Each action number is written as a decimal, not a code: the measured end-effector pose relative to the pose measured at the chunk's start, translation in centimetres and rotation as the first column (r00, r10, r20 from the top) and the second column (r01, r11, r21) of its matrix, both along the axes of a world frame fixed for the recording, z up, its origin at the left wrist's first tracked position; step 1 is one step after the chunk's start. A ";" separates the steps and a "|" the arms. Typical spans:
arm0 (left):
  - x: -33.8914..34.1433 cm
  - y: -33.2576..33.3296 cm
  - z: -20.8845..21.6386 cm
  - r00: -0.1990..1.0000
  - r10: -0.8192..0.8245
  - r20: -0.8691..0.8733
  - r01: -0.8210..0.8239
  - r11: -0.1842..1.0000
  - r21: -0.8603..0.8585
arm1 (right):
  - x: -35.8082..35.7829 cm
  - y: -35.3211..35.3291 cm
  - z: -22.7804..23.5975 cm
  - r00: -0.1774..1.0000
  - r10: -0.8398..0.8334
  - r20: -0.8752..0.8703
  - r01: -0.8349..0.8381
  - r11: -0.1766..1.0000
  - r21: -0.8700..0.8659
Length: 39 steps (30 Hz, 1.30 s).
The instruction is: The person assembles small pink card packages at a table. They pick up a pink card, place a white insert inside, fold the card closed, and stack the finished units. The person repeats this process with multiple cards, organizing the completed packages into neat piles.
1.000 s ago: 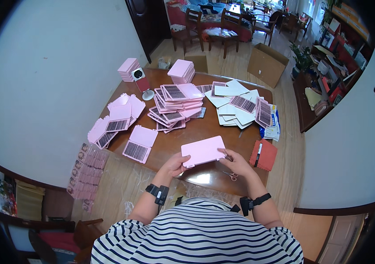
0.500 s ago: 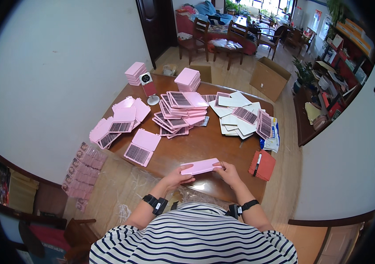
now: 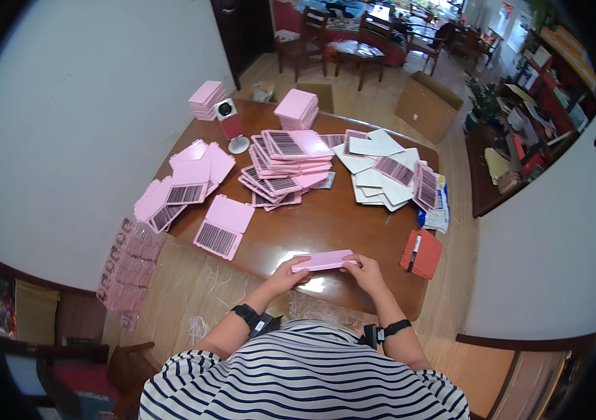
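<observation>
A shut pink flat case (image 3: 323, 262) is held level above the near edge of the table, its long front side facing me. My left hand (image 3: 286, 276) grips its left end and my right hand (image 3: 365, 273) pinches its right end. Left of my hands, an open pink case (image 3: 223, 227) lies with rows of dark strips in its near half. Farther left, several open pink cases (image 3: 191, 172) overlap. A leaning pile of open pink cases (image 3: 296, 150) stands at the table's middle.
Shut cases form two stacks (image 3: 207, 98) (image 3: 296, 106) at the back, near a camera-like device (image 3: 226, 115) on a stand. White panels (image 3: 375, 168) are heaped right, beside a red notebook (image 3: 422, 253) with a pen. Wrapped packs (image 3: 128, 266) lie on the floor, left.
The held case has tipped so that more of its front side shows and less of its top. Both hands keep their grip. The whole view has shifted slightly downward.
</observation>
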State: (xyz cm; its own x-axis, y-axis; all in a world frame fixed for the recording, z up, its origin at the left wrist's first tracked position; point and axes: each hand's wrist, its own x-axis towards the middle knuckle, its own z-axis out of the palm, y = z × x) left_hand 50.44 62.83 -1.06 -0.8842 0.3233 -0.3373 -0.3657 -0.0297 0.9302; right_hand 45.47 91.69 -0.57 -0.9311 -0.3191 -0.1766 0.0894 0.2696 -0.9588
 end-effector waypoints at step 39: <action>-3.3 -5.5 -4.5 0.945 0.244 -0.220 -0.324 0.804 -0.499 | -26.2 21.0 -10.5 0.230 -0.683 0.693 0.973 0.141 -0.184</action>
